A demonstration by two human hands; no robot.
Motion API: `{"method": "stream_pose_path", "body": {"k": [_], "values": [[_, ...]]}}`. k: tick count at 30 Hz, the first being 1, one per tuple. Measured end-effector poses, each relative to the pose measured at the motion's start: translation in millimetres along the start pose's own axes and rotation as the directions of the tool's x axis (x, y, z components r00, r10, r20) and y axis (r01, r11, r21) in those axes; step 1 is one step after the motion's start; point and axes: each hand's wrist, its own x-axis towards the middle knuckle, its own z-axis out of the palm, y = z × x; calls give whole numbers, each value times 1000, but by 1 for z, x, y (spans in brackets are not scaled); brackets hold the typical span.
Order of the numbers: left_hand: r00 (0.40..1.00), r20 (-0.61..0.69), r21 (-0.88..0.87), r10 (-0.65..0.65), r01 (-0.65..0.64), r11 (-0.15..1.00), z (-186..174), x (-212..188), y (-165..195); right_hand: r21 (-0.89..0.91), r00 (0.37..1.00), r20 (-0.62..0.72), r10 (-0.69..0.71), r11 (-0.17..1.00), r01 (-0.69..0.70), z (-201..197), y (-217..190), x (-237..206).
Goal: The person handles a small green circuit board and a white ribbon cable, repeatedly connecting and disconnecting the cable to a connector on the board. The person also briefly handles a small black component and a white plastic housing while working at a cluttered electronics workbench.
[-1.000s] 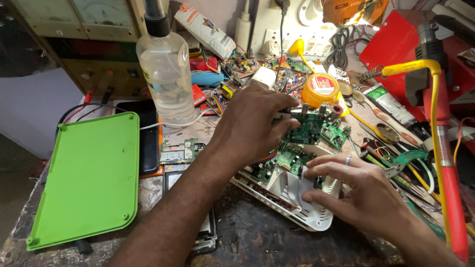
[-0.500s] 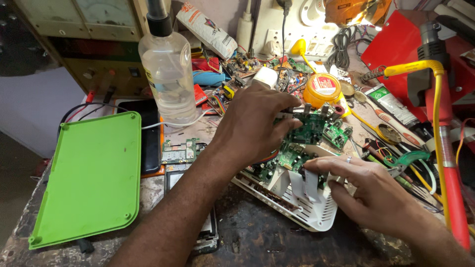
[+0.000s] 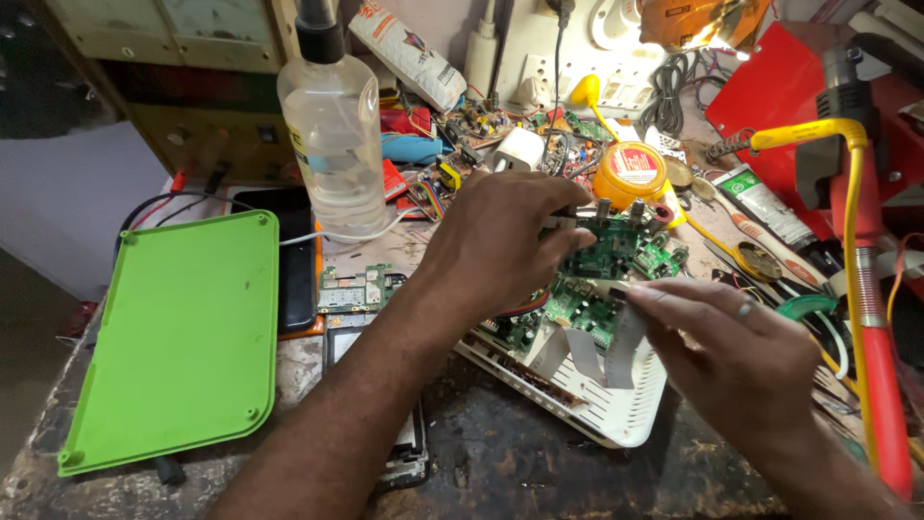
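Note:
My left hand (image 3: 496, 241) grips the top edge of a green circuit board (image 3: 616, 252) and holds it tilted up over a white plastic casing (image 3: 616, 409). A second green board (image 3: 577, 306) lies in that casing below it. My right hand (image 3: 731, 356) pinches a flat white ribbon cable (image 3: 621, 337) that runs down from the boards. There is a ring on one finger of my right hand.
A green plastic cover (image 3: 183, 337) lies at the left with a dark phone (image 3: 289, 260) beside it. A clear bottle (image 3: 332, 125) stands behind. A small loose board (image 3: 354, 289), an orange round tin (image 3: 630, 173), a yellow-and-red tool (image 3: 866, 299), wires and parts crowd the bench.
My left hand has lifted the upper board off the casing. My right hand has moved from the casing's edge up to the ribbon cable and taken hold of it.

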Motion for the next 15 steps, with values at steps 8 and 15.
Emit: {"method": "stream_pose_path", "body": {"k": [8, 15], "values": [[1000, 23, 31, 4, -5, 999, 3, 1, 2, -32, 994, -3, -112, 993, 111, 9, -3, 1], [998, 21, 79, 57, -59, 995, 7, 2, 0, -23, 997, 3, -75, 997, 75, 17, 2, 3]]}}
